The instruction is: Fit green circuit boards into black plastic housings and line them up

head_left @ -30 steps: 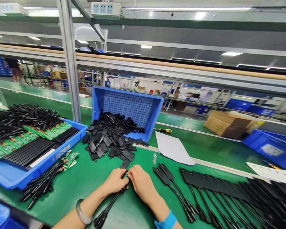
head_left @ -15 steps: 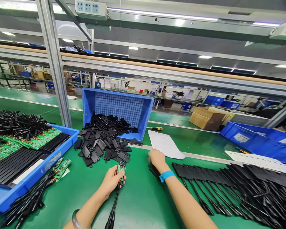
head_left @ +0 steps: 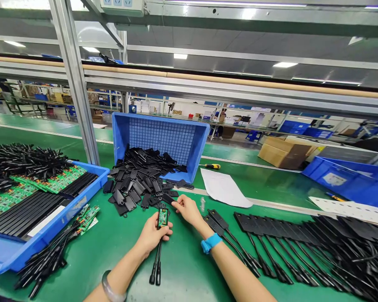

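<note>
So the little green circuit board point(head_left: 162, 218) sits upright in the left hand point(head_left: 151, 235). The grip is clenched around its lower end, thumb across the front, and its two black cables point(head_left: 156, 264) hang down out of the fist onto the green bench point(head_left: 182, 277). That puts the board out in front of the tipped blue crate point(head_left: 164, 138), on the person's side of the stuff spilling out of it.

The right hand point(head_left: 186, 209), the one with the blue wristband point(head_left: 210, 242), is just beside the board. Its grip is pinched on a black plastic cover point(head_left: 167, 198) right at the near edge of the pile of black covers point(head_left: 138, 184) that pours from the crate's mouth. Cover and board are close but not touching.

Left of the crate there's a blue tray point(head_left: 50, 235) loaded with more green boards and black strips. Right of the crate lie a white sheet point(head_left: 223, 188) and a yellow-handled screwdriver point(head_left: 211, 166). Further right of the crate and nearer the person, a long row of black cabled units point(head_left: 302, 239) is laid out on the bench.
</note>
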`<action>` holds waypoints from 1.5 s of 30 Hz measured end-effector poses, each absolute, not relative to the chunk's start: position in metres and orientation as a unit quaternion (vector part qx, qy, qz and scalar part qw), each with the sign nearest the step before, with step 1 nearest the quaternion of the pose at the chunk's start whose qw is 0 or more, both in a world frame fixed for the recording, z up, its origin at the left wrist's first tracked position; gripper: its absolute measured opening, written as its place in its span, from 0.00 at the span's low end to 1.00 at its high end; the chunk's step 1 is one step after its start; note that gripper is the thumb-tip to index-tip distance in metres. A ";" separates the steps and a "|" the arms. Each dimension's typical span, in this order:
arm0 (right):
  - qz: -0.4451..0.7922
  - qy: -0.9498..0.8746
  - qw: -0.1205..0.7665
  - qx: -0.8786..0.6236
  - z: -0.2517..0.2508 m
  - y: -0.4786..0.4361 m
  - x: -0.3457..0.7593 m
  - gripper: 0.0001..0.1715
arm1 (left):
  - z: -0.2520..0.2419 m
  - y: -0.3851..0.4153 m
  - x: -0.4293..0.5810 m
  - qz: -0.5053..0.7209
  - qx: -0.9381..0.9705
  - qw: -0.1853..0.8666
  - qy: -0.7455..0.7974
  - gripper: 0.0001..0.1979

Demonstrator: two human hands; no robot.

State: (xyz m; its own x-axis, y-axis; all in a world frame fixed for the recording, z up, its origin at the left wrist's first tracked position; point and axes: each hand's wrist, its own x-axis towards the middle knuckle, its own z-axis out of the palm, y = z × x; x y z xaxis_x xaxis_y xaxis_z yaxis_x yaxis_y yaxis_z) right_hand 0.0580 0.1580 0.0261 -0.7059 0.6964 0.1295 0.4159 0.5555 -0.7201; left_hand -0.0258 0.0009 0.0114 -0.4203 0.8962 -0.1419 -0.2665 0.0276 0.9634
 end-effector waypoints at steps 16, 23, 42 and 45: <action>0.642 -0.702 0.254 -0.172 0.030 0.120 0.117 0.21 | 0.014 -0.003 -0.021 0.572 0.351 0.556 0.491 0.31; 0.652 -0.673 0.274 -0.216 0.025 0.120 0.113 0.22 | 0.012 -0.002 -0.021 0.546 0.372 0.560 0.501 0.32; 0.596 -0.706 0.243 -0.294 0.016 0.097 0.095 0.27 | 0.014 0.001 -0.012 0.522 0.392 0.523 0.548 0.33; 0.388 -0.832 0.265 -0.294 0.033 0.089 0.100 0.31 | 0.008 0.000 -0.012 0.566 0.358 0.515 0.535 0.48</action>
State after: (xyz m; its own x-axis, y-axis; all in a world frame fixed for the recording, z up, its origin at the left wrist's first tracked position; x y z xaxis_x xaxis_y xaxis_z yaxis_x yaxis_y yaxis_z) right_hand 0.1002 0.0889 0.0325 -0.6871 0.6948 0.2123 0.2839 0.5258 -0.8019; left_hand -0.0115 -0.0001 0.0077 -0.2122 0.9663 -0.1460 -0.1999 0.1034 0.9744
